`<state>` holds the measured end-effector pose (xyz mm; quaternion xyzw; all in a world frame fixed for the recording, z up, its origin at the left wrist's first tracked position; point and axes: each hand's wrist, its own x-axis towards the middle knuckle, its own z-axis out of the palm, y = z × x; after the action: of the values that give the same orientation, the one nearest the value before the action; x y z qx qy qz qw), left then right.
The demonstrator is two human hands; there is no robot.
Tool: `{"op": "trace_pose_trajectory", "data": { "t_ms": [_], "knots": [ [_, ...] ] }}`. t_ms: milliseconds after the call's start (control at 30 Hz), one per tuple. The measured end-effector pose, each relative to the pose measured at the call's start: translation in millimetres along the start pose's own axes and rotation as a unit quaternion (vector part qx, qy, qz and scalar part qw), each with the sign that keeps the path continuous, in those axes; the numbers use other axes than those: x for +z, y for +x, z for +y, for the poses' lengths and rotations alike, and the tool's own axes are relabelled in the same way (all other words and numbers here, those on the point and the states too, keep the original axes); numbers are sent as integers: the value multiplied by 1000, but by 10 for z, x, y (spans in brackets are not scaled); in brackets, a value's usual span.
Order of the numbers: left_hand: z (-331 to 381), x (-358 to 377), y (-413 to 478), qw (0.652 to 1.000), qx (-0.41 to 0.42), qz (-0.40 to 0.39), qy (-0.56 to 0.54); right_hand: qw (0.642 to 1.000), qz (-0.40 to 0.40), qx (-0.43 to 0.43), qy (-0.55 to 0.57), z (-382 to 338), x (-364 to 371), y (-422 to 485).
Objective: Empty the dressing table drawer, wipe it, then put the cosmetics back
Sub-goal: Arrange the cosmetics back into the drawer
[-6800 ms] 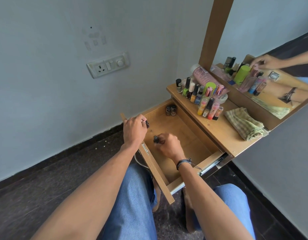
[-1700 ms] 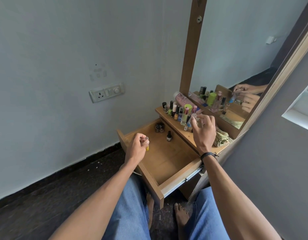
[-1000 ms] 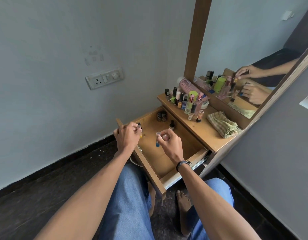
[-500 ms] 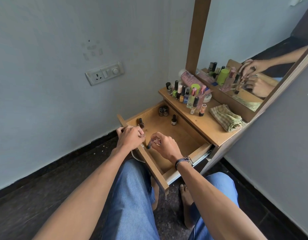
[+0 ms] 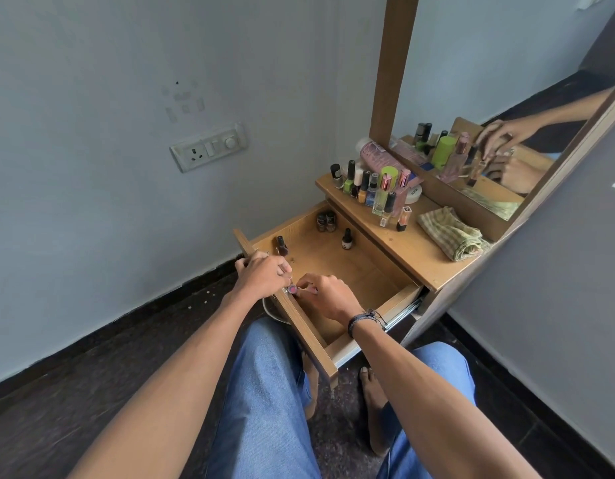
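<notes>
While our left hand (image 5: 264, 276) stays curled over the front edge of the drawer (image 5: 333, 267), thumb on the outside, we cannot tell whether it also hides something small under its fingers. Just beyond its knuckles a dark-capped bottle (image 5: 281, 245) now stands in the near corner; a second ago that corner was bare and this hand held a bottle, so we judge that one is delivered. Touching the left fingertips on their right, a small bottle (image 5: 292, 289) with a pink end is pinched between the thumb and fingers of our right hand (image 5: 328, 295), low against the inside of the front board. That hand was up at the tabletop (image 5: 413, 247) less than two seconds ago and has since swung down into the drawer, so this piece is about to be set down but is not yet released. Well beyond the right hand, at the back, sit two small jars (image 5: 326, 221) and a round bottle (image 5: 346, 239). Farther off to its right, the row of bottles (image 5: 371, 190) on the tabletop is still long, and the folded cloth (image 5: 451, 233) lies past it. We take it the wiping is done and the refilling has barely begun, with many trips left.
</notes>
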<state>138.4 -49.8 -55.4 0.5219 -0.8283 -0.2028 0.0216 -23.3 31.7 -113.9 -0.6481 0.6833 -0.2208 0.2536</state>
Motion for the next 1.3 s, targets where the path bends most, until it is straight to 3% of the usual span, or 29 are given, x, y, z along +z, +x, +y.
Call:
{"op": "trace_pose_trajectory", "data": {
  "t_ms": [367,733,1167,1300],
  "knots": [
    [-4,-57,-1,996,-11,-82,-16,999,-41,7,-16,20,50,33],
    [111,-146,-99,996,-39,-71,-40,998,-54,23,-14,32,47,27],
    [27,14,-69,997,-24,-69,-32,984,-11,61,168,101,-34,47],
    [29,21,-69,997,-22,-68,-26,988,-15,32,151,76,-24,40]
  ]
}}
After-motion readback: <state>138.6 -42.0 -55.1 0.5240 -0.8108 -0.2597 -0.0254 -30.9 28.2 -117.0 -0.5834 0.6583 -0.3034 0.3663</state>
